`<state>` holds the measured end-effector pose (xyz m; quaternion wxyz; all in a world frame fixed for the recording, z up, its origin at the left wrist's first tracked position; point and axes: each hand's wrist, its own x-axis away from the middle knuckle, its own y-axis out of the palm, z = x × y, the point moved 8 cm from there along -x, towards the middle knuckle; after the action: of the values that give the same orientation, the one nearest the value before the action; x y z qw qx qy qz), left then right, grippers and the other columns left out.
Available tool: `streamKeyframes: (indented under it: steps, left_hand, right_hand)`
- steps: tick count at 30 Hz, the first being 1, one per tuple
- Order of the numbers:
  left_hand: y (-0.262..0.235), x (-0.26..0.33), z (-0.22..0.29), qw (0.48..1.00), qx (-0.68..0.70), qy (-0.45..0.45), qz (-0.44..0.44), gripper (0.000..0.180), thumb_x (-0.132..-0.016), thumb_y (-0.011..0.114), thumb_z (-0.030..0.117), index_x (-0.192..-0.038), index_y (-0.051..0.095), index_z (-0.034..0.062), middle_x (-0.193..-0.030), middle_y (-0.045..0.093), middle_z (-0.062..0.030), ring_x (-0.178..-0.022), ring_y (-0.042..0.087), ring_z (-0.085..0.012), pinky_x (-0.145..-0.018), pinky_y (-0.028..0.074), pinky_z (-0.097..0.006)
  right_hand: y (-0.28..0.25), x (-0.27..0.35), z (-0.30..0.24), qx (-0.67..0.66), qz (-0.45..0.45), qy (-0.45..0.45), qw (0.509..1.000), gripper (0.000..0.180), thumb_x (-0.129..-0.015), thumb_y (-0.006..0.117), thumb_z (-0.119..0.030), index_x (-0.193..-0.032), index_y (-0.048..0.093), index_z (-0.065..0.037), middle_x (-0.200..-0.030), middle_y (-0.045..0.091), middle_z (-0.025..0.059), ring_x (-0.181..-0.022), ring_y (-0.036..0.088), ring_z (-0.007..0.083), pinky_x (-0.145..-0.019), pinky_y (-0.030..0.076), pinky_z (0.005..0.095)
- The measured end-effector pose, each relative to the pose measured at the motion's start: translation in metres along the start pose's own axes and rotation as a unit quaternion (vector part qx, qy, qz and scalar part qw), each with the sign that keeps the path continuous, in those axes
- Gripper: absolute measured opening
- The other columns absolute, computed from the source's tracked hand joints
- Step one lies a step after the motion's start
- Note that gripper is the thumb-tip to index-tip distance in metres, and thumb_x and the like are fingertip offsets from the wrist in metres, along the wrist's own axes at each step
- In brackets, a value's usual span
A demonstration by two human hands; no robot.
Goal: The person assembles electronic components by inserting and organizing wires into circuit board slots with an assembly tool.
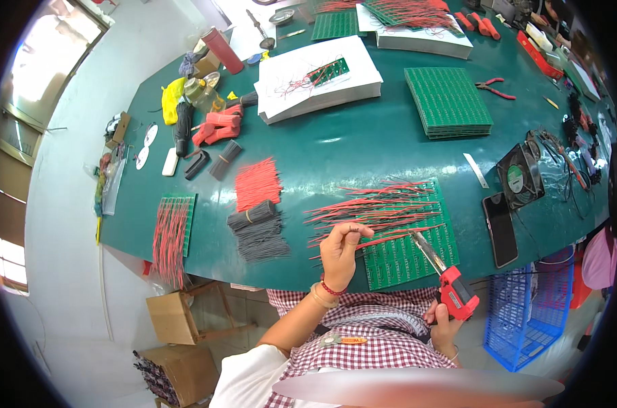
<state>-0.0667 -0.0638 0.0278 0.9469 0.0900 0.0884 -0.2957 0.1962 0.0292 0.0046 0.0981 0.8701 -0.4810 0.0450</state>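
Observation:
My left hand (pixel 340 246) pinches a thin red wire (pixel 390 236) above the near edge of a green circuit board (pixel 407 251) that lies on the dark green table (pixel 363 146). Many red and grey wires (pixel 376 204) stick out of that board toward the left. My right hand (pixel 444 325) grips the red handle of a pair of cutters (pixel 448 279), whose metal jaws point up-left at the wire over the board.
A bundle of loose red wires (pixel 256 183) and grey wires (pixel 257 231) lie left of the board. Another wired board (pixel 172 231) sits at the table's left edge. A stack of green boards (pixel 448 102), white foam pads (pixel 319 78), a phone (pixel 500 228), a fan (pixel 520 175), a blue basket (pixel 526 313).

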Motion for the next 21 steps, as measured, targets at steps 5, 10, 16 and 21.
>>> streamKeyframes:
  steps: [5,10,16,21]
  left_hand:
    - [0.000,0.010,0.005,1.000,0.004,0.004,-0.005,0.014,-0.092,0.051,0.011,-0.091,0.056,-0.0023,-0.088,0.064,-0.0099,-0.081,0.061,-0.0178,-0.077,0.049,-0.029]
    - [0.007,-0.011,0.022,0.991,-0.083,-0.098,-0.044,0.010,-0.088,0.053,0.006,-0.089,0.058,-0.0028,-0.072,0.063,-0.0043,-0.064,0.057,-0.0074,-0.057,0.045,-0.020]
    - [0.009,-0.022,-0.002,0.948,-0.276,-0.108,-0.113,0.011,-0.082,0.061,0.010,-0.084,0.060,-0.0007,-0.069,0.059,-0.0066,-0.060,0.055,-0.0133,-0.054,0.043,-0.028]
    - [0.023,-0.011,-0.004,0.906,-0.398,0.003,-0.142,0.009,-0.076,0.063,0.010,-0.076,0.058,0.0025,-0.085,0.055,-0.0049,-0.079,0.051,-0.0252,-0.066,0.041,-0.035]
  right_hand:
    - [-0.001,0.007,-0.002,-0.014,-0.004,0.000,1.000,0.025,-0.087,0.049,-0.017,-0.067,0.049,-0.002,-0.057,0.048,0.0031,-0.051,0.046,0.0096,-0.047,0.037,0.0236]
    - [-0.005,0.007,0.007,-0.020,-0.015,0.004,1.000,0.027,-0.091,0.048,-0.019,-0.069,0.047,-0.003,-0.061,0.048,0.0031,-0.054,0.044,0.0094,-0.051,0.036,0.0240]
    - [-0.007,0.003,0.010,-0.018,-0.003,0.000,1.000,0.030,-0.089,0.053,-0.027,-0.073,0.050,-0.001,-0.063,0.049,0.0035,-0.055,0.045,0.0095,-0.051,0.036,0.0231]
    - [-0.015,0.018,0.030,-0.010,-0.055,0.009,0.998,0.037,-0.090,0.052,-0.023,-0.114,0.044,0.003,-0.069,0.050,0.0059,-0.054,0.044,0.0107,-0.053,0.041,0.0270]
